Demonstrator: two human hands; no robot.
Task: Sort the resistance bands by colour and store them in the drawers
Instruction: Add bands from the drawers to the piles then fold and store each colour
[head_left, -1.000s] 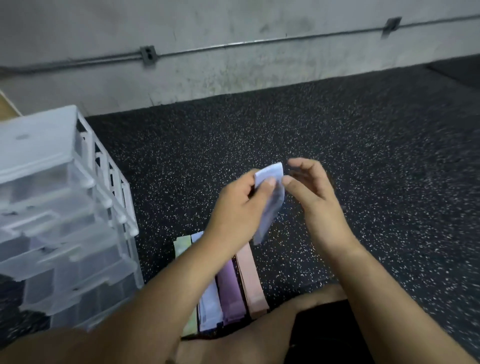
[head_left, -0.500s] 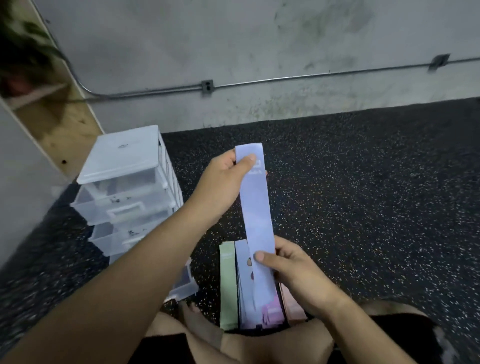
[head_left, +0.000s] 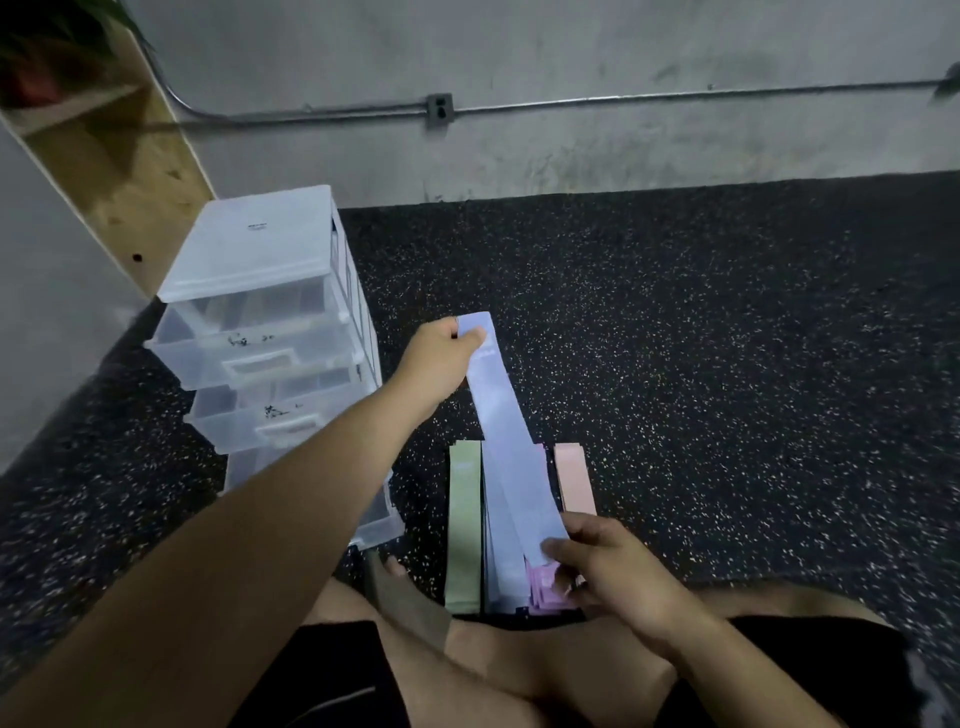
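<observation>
Sorting is well advanced, storing not begun. Four colour piles lie side by side on the floor (head_left: 727, 364) at my knees: green band (head_left: 464, 525), blue pile (head_left: 501, 571), pink pile (head_left: 545, 597), peach band (head_left: 574, 478). The drawers (head_left: 275, 338) stand to the left; I cannot tell what they contain.

My left hand (head_left: 441, 358) pinches the far end of a blue band (head_left: 498, 415) and my right hand (head_left: 608, 571) pinches the near end. The hands are well apart, the band flat between them over the blue and pink piles.

Against the earlier frame, the band is lower and slopes toward the piles.
</observation>
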